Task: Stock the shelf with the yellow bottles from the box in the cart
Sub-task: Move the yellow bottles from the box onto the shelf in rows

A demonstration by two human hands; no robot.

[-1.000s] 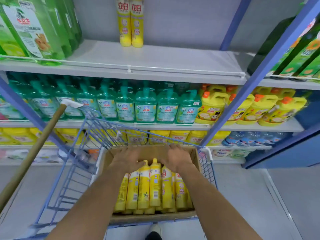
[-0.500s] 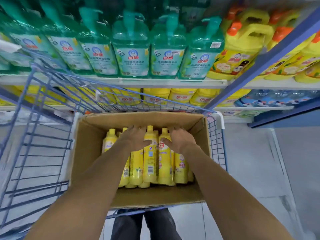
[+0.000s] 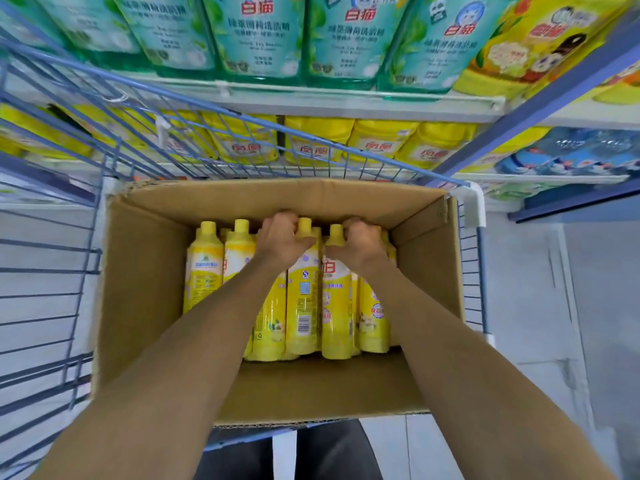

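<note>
An open cardboard box (image 3: 145, 282) sits in the blue wire cart (image 3: 45, 271). Several tall yellow bottles (image 3: 204, 268) lie side by side in it, caps pointing toward the shelf. My left hand (image 3: 282, 239) curls round the neck of a middle bottle (image 3: 303, 306), just below its cap. Beside it, my right hand (image 3: 360, 245) grips the neck of the neighbouring bottle (image 3: 336, 313). Both forearms reach down into the box and hide parts of several bottles.
Behind the cart stands a shelf unit with a blue upright (image 3: 540, 98). One shelf holds teal pump bottles (image 3: 256, 32), the shelf below holds wide yellow jugs (image 3: 318, 140). Grey floor (image 3: 540, 306) lies to the right of the cart.
The view has dropped and closed in on the box. Both hands went from resting over the bottle tops to curling round the necks of two middle bottles.
</note>
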